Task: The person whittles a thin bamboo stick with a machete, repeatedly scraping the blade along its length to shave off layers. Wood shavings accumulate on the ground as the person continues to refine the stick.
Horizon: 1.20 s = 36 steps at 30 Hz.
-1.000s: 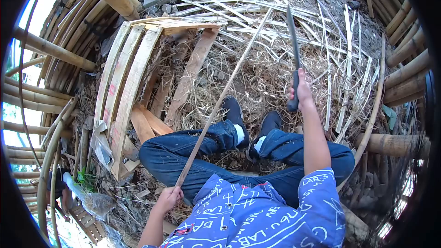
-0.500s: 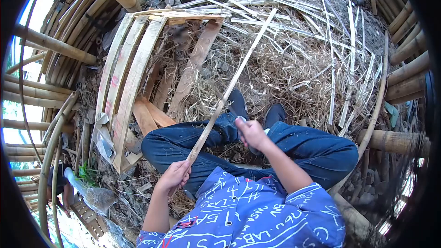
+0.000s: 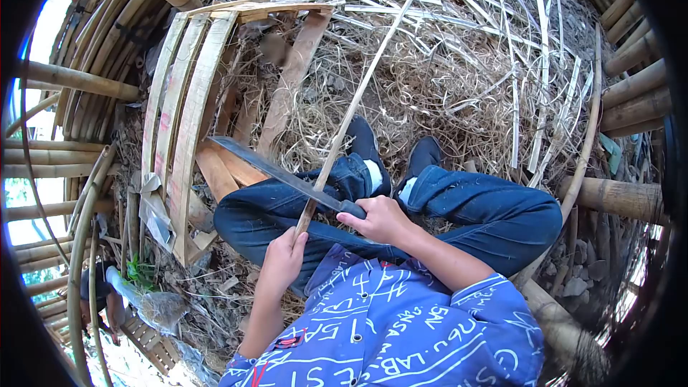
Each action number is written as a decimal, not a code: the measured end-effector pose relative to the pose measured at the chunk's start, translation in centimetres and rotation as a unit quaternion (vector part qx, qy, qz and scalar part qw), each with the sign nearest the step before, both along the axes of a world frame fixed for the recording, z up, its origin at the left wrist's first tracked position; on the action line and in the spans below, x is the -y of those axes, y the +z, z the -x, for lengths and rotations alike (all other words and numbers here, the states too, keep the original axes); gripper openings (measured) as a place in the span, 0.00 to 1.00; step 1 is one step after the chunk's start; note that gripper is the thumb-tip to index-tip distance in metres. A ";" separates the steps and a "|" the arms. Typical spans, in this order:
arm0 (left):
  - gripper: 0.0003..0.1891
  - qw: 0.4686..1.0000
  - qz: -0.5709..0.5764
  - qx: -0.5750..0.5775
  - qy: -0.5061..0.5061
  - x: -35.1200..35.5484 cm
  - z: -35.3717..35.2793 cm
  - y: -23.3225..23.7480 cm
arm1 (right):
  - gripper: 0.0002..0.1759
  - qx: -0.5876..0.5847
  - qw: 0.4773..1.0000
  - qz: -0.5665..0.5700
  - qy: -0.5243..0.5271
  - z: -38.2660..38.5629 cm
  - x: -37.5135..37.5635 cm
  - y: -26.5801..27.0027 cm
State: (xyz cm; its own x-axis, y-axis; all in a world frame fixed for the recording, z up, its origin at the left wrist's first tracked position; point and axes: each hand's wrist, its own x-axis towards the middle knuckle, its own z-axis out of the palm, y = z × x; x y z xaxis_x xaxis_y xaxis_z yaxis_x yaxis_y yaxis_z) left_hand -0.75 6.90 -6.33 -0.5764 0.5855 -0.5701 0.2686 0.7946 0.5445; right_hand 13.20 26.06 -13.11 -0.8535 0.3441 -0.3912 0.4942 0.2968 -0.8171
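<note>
My left hand (image 3: 284,256) is closed around the near end of a long, thin bamboo strip (image 3: 365,80), which slants up and away over my lap. In my right hand (image 3: 380,219) is the dark handle of a machete (image 3: 276,171). Its long blade points to the left and lies across the strip, a little beyond my left hand. Blade and strip appear to touch there. My crossed legs in blue jeans (image 3: 480,204) are beneath both.
A slatted wooden crate (image 3: 208,64) stands to my left. Curly shavings (image 3: 423,100) and pale split strips (image 3: 542,64) cover the ground ahead. Bamboo poles (image 3: 620,197) line both sides. At the lower left, another person (image 3: 100,290) is partly visible near a wooden pallet (image 3: 150,344).
My right hand has moved down and left, bringing the machete blade across the strip near my left hand. My left hand keeps its hold; the strip has shifted slightly.
</note>
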 end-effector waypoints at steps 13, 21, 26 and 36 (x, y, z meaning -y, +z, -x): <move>0.13 0.995 0.057 -0.083 -0.007 -1.4 -1.0 1.2 | 0.38 -0.039 0.997 -0.057 0.017 1.7 0.0 2.0; 0.15 0.988 0.056 -0.135 -0.050 -1.5 -1.7 1.2 | 0.38 -0.042 0.988 -0.146 -0.022 1.8 -1.1 0.7; 0.14 0.993 0.030 -0.108 -0.040 -1.4 -2.0 1.1 | 0.39 0.029 0.989 -0.130 -0.070 0.7 -5.7 -1.5; 0.14 0.997 -0.011 -0.068 -0.031 -1.2 -1.5 1.5 | 0.40 0.016 0.966 -0.253 -0.052 0.6 -6.6 -2.2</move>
